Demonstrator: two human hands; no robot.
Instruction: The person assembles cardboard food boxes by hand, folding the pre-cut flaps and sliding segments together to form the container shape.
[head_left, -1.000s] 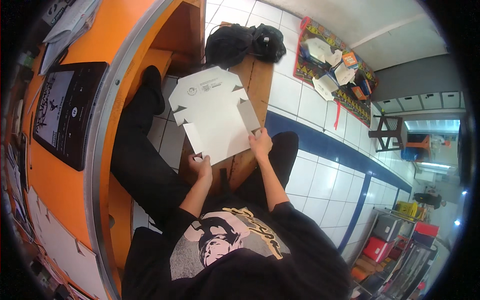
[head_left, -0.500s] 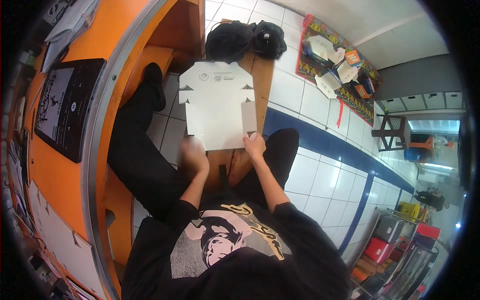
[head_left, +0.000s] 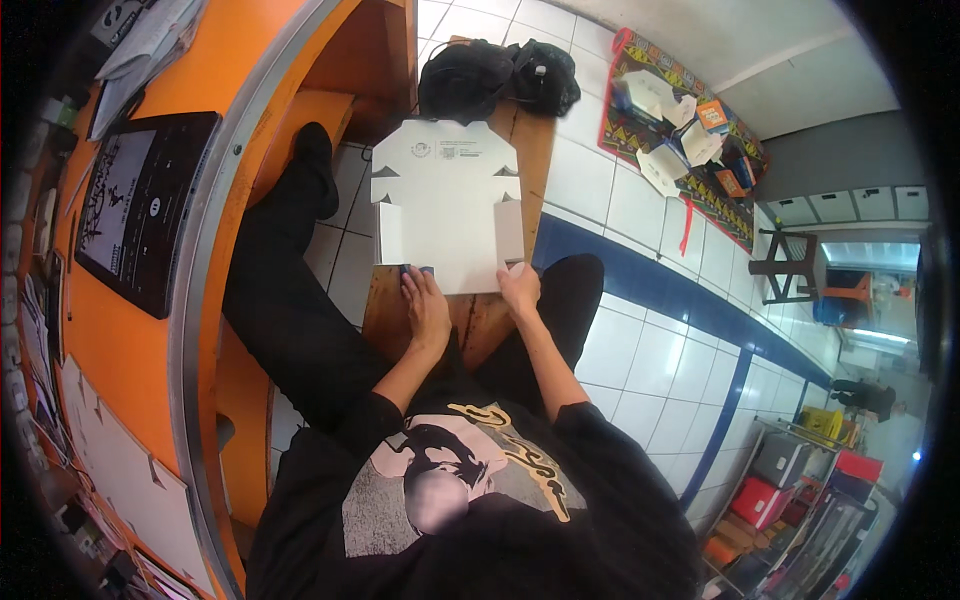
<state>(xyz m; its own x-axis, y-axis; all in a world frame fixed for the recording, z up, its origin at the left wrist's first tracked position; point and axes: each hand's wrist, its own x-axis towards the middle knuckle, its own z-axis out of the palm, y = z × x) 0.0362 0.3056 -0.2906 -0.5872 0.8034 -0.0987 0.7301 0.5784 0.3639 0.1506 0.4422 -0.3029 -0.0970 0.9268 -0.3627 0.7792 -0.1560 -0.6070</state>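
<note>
A white cardboard box blank (head_left: 450,215) with notched sides lies on the wooden bench between my legs, its narrower end pointing away from me. Both long side flaps are raised or folded inward. At the near left corner, the fingers of my left hand (head_left: 426,308) press together on a small tab, where dark blue shows beside the fingertips. My right hand (head_left: 519,290) pinches the near right corner, its thumb on top of the cardboard. The underside of the blank is hidden.
A black bag (head_left: 465,80) sits on the bench's far end. To my left is an orange counter (head_left: 200,60) with a tablet (head_left: 145,210). Partly folded boxes (head_left: 690,135) lie on a patterned mat at far right. A dark stool (head_left: 788,266) and a loaded rack (head_left: 770,480) stand at right.
My left hand, blurred outside the near left corner before, has come inward onto the corner tab. The left side flap now stands folded inward. The right hand keeps its grip.
</note>
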